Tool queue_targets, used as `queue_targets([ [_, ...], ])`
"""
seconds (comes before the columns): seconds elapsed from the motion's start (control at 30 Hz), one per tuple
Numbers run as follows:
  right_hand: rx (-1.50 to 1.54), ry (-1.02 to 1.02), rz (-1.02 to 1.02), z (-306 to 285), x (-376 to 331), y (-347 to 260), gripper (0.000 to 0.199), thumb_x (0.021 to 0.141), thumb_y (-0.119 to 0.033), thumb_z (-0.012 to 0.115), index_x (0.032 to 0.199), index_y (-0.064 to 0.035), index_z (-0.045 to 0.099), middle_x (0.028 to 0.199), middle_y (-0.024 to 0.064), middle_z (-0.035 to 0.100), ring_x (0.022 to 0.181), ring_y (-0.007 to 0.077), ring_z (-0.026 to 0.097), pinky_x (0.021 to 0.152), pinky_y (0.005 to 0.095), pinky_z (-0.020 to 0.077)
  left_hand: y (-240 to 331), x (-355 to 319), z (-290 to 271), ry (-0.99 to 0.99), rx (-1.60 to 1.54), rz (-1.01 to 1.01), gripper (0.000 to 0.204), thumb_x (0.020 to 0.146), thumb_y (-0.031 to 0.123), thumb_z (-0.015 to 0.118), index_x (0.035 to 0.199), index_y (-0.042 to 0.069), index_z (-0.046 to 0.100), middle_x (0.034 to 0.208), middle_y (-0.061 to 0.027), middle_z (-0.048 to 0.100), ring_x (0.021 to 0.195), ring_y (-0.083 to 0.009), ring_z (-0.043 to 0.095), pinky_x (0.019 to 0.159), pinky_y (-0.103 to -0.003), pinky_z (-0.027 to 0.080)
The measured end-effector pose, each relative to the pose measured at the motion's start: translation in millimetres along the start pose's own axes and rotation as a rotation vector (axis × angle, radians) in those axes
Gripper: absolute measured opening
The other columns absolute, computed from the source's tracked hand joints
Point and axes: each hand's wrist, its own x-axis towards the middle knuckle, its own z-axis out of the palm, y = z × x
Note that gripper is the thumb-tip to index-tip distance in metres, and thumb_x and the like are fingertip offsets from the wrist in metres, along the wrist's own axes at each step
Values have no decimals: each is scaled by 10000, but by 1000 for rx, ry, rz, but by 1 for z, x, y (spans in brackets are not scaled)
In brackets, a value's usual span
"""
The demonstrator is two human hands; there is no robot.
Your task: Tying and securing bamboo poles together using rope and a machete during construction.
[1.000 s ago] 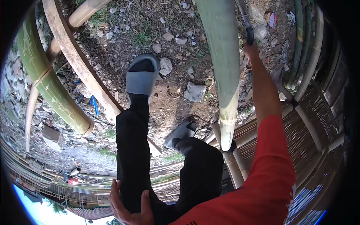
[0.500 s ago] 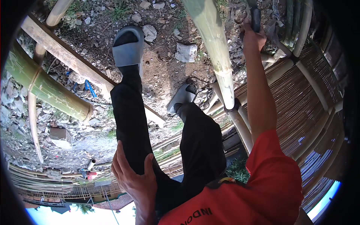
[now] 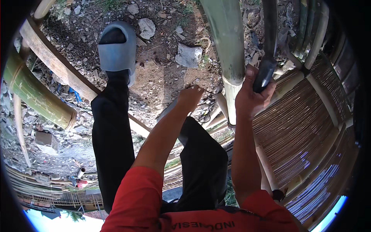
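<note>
My right hand [image 3: 253,94] is wrapped round the black handle [image 3: 265,73] of a machete. Its long dark blade [image 3: 270,31] points away from me, just right of a thick upright green bamboo pole [image 3: 225,42]. Left of that pole, my left hand [image 3: 190,97] reaches forward above my right foot, its fingers loosely bent and nothing visible in them. Part of that foot's grey slide sandal [image 3: 167,110] is hidden under my left forearm. The pole's paler lower section [image 3: 230,96] lies beside my right wrist.
A wooden beam [image 3: 58,58] slants across the left, near a thick cut bamboo [image 3: 38,94]. Stones such as a pale block [image 3: 188,56] lie on the rubble ground. A slatted bamboo panel [image 3: 305,120] stands at the right. My left foot wears another grey slide [image 3: 114,58].
My left hand has left my left thigh and moved forward and right, toward the pole. My right hand has drawn the machete nearer to me, beside the pole.
</note>
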Motion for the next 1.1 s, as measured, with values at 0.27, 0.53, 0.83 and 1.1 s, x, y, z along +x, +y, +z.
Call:
queue_targets([
  [0.27,61,54,179,4,-2,-13,392,878,-287,859,986,-41,573,845,51,741,709,152,683,651,313,533,-80,13,91,-121,255,10,422,916,119,636,1334,134,581,1224,-109,652,889,-319,755,743,-443,611],
  [0.53,-36,71,108,8,-9,-11,376,881,-284,854,1004,-48,588,852,70,745,747,177,706,678,318,545,-37,23,81,157,305,219,708,954,207,638,1587,342,352,1396,-94,558,1141,-279,663,880,-432,577],
  [0.83,-100,29,34,-1,-3,-18,384,873,-240,859,1021,-12,588,905,82,760,786,196,741,675,319,572,-26,0,34,608,-404,-183,122,985,168,635,1036,61,664,999,-166,638,968,-367,648,812,-475,529],
  [1.1,50,-88,110,-13,3,-21,478,869,-478,824,993,-54,645,782,93,719,646,250,694,622,401,533,3,-109,-192,986,-472,-364,172,1036,165,581,1027,1,632,925,-194,626,840,-413,601,756,-482,469],
])
